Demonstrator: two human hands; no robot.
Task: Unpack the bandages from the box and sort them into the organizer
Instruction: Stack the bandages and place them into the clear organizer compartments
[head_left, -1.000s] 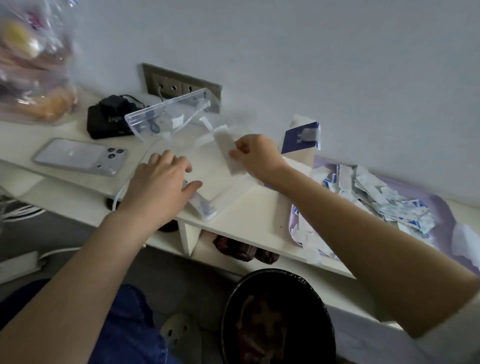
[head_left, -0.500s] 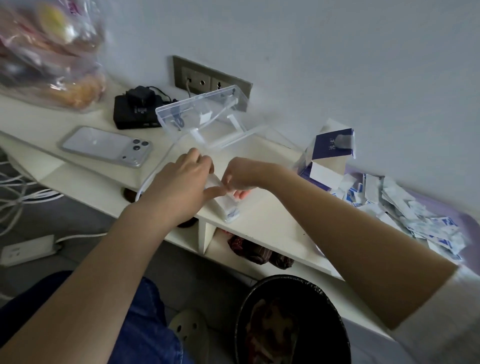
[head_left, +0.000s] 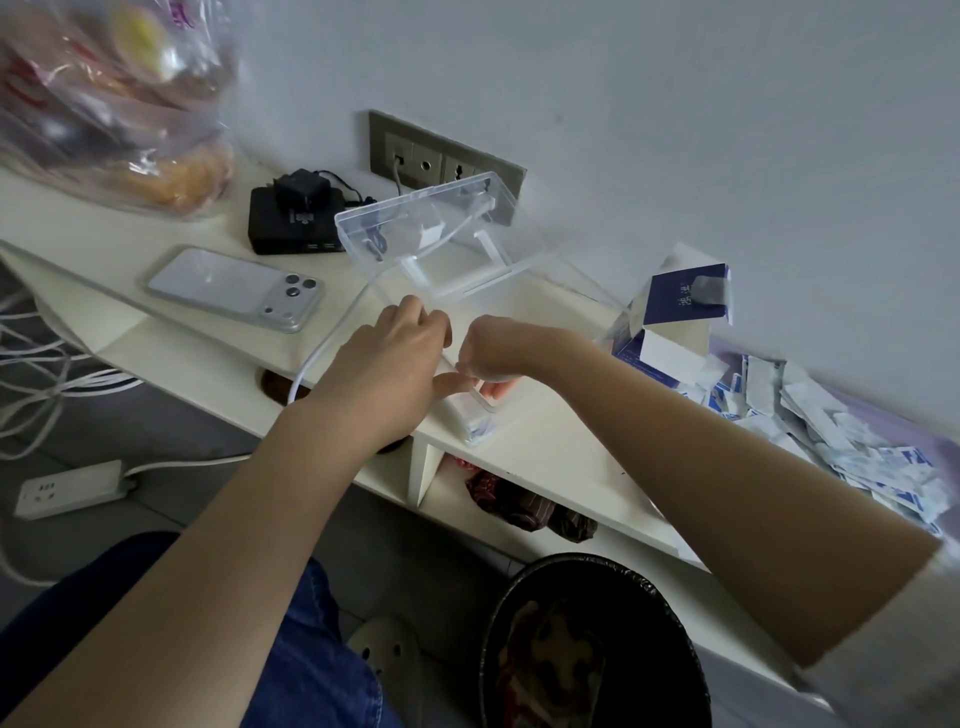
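Plastic, clear and with its lid raised, the organizer (head_left: 415, 228) sits on a white surface (head_left: 550, 452) as a person's two hands meet at its near corner. The left hand (head_left: 389, 369) curls over the organizer's side, steadying it. The right hand (head_left: 493, 348) dips curled fingers into the corner compartment beside a stack of bandages (head_left: 470, 418); whether it pinches one cannot be told. The opened box (head_left: 675, 312) and a loose pile (head_left: 831, 431) lie to the right. Sorting appears under way; the next move likely calls for a reach to the pile.
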